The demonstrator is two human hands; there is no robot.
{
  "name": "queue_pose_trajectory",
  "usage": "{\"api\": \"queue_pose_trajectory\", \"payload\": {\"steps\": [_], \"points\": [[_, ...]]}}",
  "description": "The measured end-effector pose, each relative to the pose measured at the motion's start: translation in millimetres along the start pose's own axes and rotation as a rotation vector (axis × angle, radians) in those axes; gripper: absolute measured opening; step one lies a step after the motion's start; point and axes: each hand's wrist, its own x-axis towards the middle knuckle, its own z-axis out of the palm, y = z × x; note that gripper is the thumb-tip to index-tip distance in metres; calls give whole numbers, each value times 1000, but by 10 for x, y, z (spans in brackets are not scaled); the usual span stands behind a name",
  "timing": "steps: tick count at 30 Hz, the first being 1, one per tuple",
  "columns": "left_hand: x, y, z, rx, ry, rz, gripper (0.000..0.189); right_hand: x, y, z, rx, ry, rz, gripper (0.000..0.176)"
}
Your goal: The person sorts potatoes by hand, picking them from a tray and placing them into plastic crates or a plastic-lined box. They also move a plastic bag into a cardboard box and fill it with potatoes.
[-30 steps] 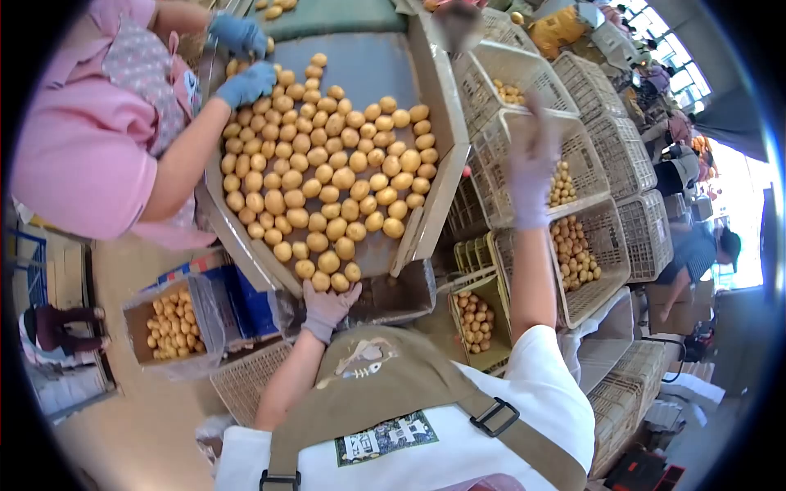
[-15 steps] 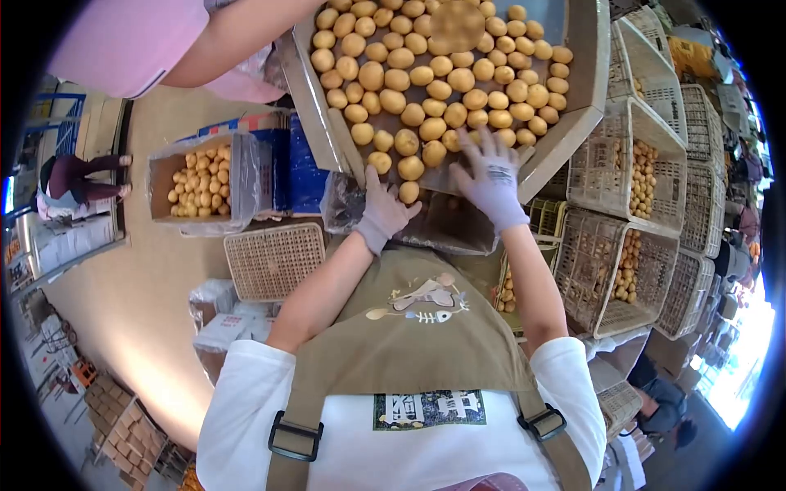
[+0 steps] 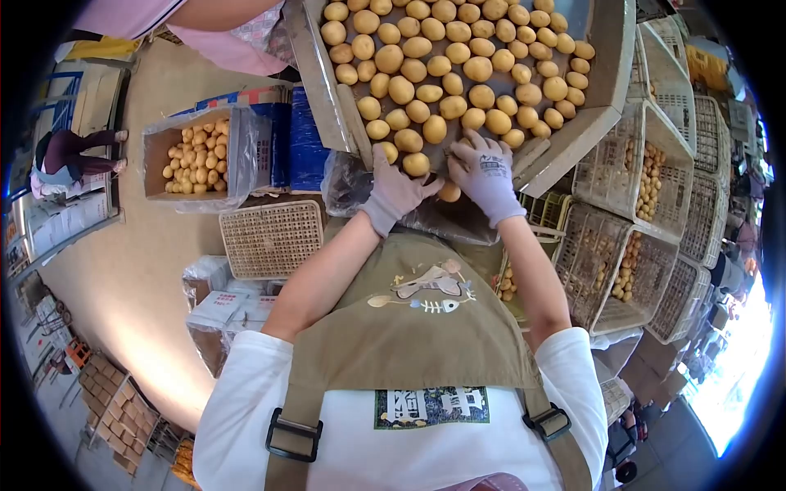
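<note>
Touching smooth, rounded potatoes (image 3: 434, 128)

Round to oval, yellow-tan potatoes (image 3: 435, 128) lie loosely in one layer on my worktop (image 3: 610, 74), reaching its near edge; just beyond shows one potato (image 3: 449, 191), partly hidden.

The potatoes (image 3: 435, 128) are yellow-brown. The gloves (image 3: 490, 177) are pale purple, with dark writing (image 3: 494, 165) on one. The brown-green apron (image 3: 434, 348) has a white fish-bone picture (image 3: 437, 306).

I see smooth potatoes (image 3: 389, 59), matt knit gloves (image 3: 490, 176), matt cloth apron (image 3: 434, 348), crinkled glossy plastic liner (image 3: 345, 186), matt plastic crate (image 3: 272, 240).
</note>
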Motion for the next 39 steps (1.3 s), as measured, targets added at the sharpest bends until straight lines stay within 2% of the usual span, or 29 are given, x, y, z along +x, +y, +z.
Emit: {"api": "queue_pose_trajectory", "payload": {"steps": [1, 2, 3, 4, 5, 6, 7, 9, 10, 11, 12, 13, 14, 15, 18, 21, 22, 23, 24, 25, 26, 28, 29, 31, 33, 35, 36, 38, 39], "points": [[17, -10, 32, -18, -28, -12, 88, 98, -67, 26, 120, 81, 6, 31], [121, -34, -137, 31, 12, -12, 88, 179, -288, -29, 63, 196, -95, 21], [111, -48, -64, -53, 147, -32, 89, 252, -476, -52, 86, -25, -103, 33], [75, -59, -11, 40, 137, 35, 94, 297, -599, 135, 57, -141, -109, 35], [53, -73, 48, 138, 119, 100, 100, 293, -691, 271, -52, -135, -102, 32], [46, -100, 35, 119, -1, 138, 97, 338, -784, 331, -68, -111, -24, 30], [87, -90, -59, 142, -79, 164, 88, 446, -767, 409, -19, -237, -23, 30], [96, -69, -72, 80, -60, 78, 94, 491, -742, 339, 70, -228, 42, 32], [87, -63, -64, 97, 30, 30, 98, 416, -619, 405, 202, -110, 24, 32], [71, -43, -46, 115, 4, -21, 99, 280, -568, 272, 399, -35, 44, 32], [147, 30, -299, 24, -333, -119, 98, 187, -528, 52, 597, 68, 56, 36], [150, 16, -285, 12, -396, -132, 97, 128, -496, -247, 790, 169, 54, 41], [150, 0, -269, 2, -459, -146, 96, 72, -434, -655, 722, 420, -93, 44], [18, -28, -31, 91, -249, -62, 94, -29, -391, -1132, 644, 660, -249, 48], [-7, -67, 47, 10, -139, -65, 94, -453, -74, -2256, 360, 1312, -533, 41], [8, -55, 53, 1, -128, -81, 93, -476, 955, -3005, -490, 1593, 102, 41], [33, -38, 20, -16, -129, -94, 92, -409, 1299, -3123, -499, 1516, 212, 45], [34, -27, -36, -33, -125, -108, 92, -333, 1589, -3141, -307, 1300, 336, 49], [-8, -38, 37, 40, -186, -81, 91, -285, 1579, -3145, -190, 1215, 358, 54], [-61, -48, 111, 121, -196, -49, 90, -300, 1489, -3018, -84, 1206, 274, 59], [-30, -35, 124, 80, -232, -69, 89, -276, 1167, -2853, 70, 1192, 251, 51], [-6, -27, -35, 13, -237, -88, 86, -267, 929, -2209, 43, 970, 58, 45], [42, -8, -114, -6, -220, -81, 85, -204, 928, -1768, 104, 844, -75, 48], [-47, -32, 41, 147, -194, 10, 86, -327, 515, -1130, 32, 434, 4, 44], [-28, 7, -10, 81, -212, -51, 84, -429, 393, -621, 57, 76, -8, 46], [-40, -20, 14, 91, -47, -19, 82, -471, 289, -441, -10, -77, 9, 46], [-19, -16, -46, 135, -106, -9, 82, -404, 263, -356, 5, 36, 50, 45], [60, -51, -118, 159, 29, -31, 73, -288, 56, -331, -77, 222, 141, 41], [99, -70, -175, 159, 131, -37, 69, -272, 13, -403, -102, 60, 141, 40]]}}
